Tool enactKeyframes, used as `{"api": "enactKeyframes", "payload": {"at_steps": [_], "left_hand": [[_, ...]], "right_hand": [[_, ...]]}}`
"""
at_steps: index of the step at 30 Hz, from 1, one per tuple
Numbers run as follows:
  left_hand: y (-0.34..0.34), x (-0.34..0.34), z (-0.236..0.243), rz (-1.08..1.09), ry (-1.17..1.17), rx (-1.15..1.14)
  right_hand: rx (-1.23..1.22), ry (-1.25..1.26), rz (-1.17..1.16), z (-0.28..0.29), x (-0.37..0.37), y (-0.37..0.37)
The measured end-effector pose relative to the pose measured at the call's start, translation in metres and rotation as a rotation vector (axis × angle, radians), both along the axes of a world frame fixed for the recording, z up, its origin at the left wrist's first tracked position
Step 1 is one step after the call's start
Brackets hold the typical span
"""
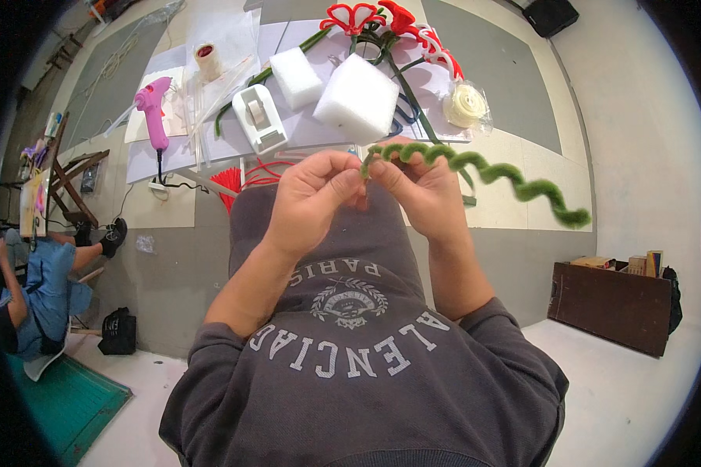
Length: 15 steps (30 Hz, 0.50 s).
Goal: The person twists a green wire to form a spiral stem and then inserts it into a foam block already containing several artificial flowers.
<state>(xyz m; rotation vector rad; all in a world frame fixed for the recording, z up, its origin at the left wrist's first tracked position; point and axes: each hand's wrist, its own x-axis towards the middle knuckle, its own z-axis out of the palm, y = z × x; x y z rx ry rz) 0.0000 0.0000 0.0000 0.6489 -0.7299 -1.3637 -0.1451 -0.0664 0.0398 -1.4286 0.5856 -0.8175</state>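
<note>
A wavy green fuzzy pipe cleaner (522, 179) runs from between my hands out to the right, its far end drooping. My left hand (327, 191) pinches its near end, thumb against bent fingers. My right hand (413, 191) grips the same stem just beside it, thumb pressed near the end. Just beyond my hands on the white board (181, 156) are two white foam blocks (356, 97), a white tape dispenser (258, 117), red-and-white fuzzy flowers (354, 19) and blue-handled scissors (406, 117).
A pink glue gun (154, 113), paper roll (207, 62), cream tape roll (466, 105) and red stems (226, 187) lie around. Another person (35, 288) sits at the left beside a dark bag (117, 335). A brown box (600, 303) stands on the right.
</note>
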Motion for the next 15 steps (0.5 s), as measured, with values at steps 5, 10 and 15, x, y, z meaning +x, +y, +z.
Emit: {"api": "enactKeyframes", "payload": {"at_steps": [5, 10, 15], "left_hand": [[0.000, 0.000, 0.004, -0.093, 0.089, 0.027], [0.002, 0.003, 0.012, -0.216, 0.223, 0.063], [0.003, 0.010, 0.009, -0.446, 0.335, 0.132]], "right_hand": [[0.036, -0.027, 0.009, 0.001, -0.003, -0.002], [0.103, -0.116, 0.123, -0.007, -0.006, -0.011], [0.245, -0.070, 0.227, 0.004, -0.005, -0.012]]}}
